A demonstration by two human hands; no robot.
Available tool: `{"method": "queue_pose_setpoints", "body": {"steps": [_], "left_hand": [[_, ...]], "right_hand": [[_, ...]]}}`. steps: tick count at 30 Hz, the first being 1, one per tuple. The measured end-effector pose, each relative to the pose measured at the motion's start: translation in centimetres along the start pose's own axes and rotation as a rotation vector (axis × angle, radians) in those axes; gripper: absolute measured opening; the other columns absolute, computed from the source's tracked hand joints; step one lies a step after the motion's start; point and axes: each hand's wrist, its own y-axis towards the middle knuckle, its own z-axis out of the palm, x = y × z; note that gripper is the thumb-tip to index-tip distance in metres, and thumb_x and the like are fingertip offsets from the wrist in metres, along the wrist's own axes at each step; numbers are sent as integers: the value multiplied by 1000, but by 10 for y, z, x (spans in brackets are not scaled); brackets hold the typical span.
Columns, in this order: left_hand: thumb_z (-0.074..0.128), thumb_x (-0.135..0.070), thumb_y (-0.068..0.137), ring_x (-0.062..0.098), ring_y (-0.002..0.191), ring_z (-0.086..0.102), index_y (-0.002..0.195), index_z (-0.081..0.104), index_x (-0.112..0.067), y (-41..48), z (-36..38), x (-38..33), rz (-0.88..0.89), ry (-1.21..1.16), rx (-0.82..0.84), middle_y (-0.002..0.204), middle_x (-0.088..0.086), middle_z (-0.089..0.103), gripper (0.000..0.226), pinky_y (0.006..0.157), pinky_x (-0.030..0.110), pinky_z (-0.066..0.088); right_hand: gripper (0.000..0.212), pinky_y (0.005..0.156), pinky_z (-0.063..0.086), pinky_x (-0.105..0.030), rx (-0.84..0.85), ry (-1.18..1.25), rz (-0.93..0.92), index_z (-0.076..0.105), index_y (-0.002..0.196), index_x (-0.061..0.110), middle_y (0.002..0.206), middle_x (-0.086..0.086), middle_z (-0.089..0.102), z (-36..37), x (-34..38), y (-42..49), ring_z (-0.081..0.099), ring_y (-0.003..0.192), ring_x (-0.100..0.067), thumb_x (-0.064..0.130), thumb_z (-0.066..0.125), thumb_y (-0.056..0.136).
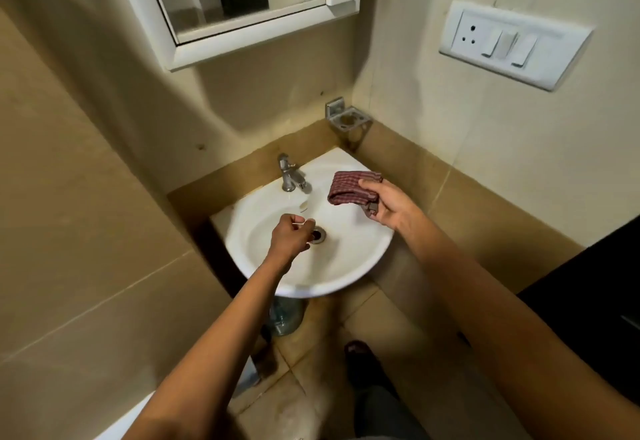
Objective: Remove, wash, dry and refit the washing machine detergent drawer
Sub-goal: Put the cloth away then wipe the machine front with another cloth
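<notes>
Over the sink [353, 266], the left hand [291, 237] hangs beside the drain [318, 233] with its fingers curled; whether they pinch anything is too small to tell. At the right rim, the right hand [384, 202] grips a folded checked cloth [349, 187], whose long axis runs left-right with its free end toward the tap [289, 173].
</notes>
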Motion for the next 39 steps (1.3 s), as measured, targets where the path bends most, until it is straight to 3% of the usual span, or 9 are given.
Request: {"method": "queue_pose_setpoints", "body": {"steps": [6, 11, 14, 21, 23, 26, 28, 34, 39], "left_hand": [[60, -16, 89, 11, 73, 62, 89, 55, -17, 62, 29, -38, 67, -53, -64, 93, 4, 64, 5, 66, 26, 53], [57, -12, 89, 13, 74, 62, 80, 56, -18, 104, 46, -68, 63, -45, -70, 85, 2, 63, 11, 65, 26, 51], [54, -7, 91, 13, 73, 61, 80, 56, -16, 125, 51, -75, 77, -22, -74, 83, 3, 62, 14, 60, 22, 49], [55, -7, 90, 16, 76, 62, 82, 58, -17, 155, 48, -63, -2, -33, -129, 86, 4, 65, 12, 63, 25, 50], [55, -6, 89, 18, 77, 61, 83, 58, -17, 157, 43, -56, -30, -45, -144, 88, 5, 65, 13, 66, 28, 50], [55, -7, 89, 16, 75, 62, 85, 59, -17, 158, 37, -48, -69, -45, -168, 90, 5, 66, 12, 63, 22, 51], [56, -8, 91, 15, 75, 63, 84, 59, -18, 159, 34, -44, -84, -38, -179, 91, 4, 66, 13, 60, 19, 49], [57, -12, 91, 17, 81, 64, 85, 58, -18, 159, 28, -44, -90, -6, -201, 96, 6, 68, 9, 62, 20, 50], [58, -11, 90, 16, 80, 63, 85, 58, -16, 145, 12, -50, -51, -5, -232, 88, 3, 65, 7, 64, 22, 50]], "right_hand": [[22, 50, 52, -19, 66, -26, -9, 56, 107, 20, 86, -2, 67, 0, 89, 86, 65, 68, -12, 8, 62, 89], [7, 53, 43, -16, 95, -288, 96, 57, 101, 17, 87, -1, 61, 9, 152, 155, 56, 72, -9, 15, 55, 94], [19, 64, 37, -22, 112, -385, 121, 52, 113, 22, 92, -3, 59, 20, 172, 194, 53, 79, -13, 12, 48, 97], [19, 70, 51, -32, 195, -559, 145, 46, 111, 20, 114, -9, 60, 35, 182, 266, 61, 88, -20, 6, 38, 101], [19, 76, 52, -34, 184, -640, 60, 48, 110, 16, 123, -15, 59, 34, 177, 285, 61, 94, -24, 3, 38, 99], [20, 84, 51, -37, 26, -1145, -235, 59, 108, 7, 120, -20, 62, 27, 170, 306, 61, 101, -33, 14, 49, 92], [33, 88, 51, -41, -107, -1363, -425, 52, 116, 0, 117, -22, 60, 21, 164, 313, 59, 106, -40, 19, 54, 89], [34, 73, 50, -40, -362, -1999, -798, 44, 116, 4, 111, -20, 57, 17, 146, 310, 58, 98, -37, 26, 52, 91], [29, 78, 49, -45, -377, -1809, -1001, 51, 113, 0, 112, -23, 56, 40, 140, 285, 53, 102, -39, 16, 49, 89]]}}
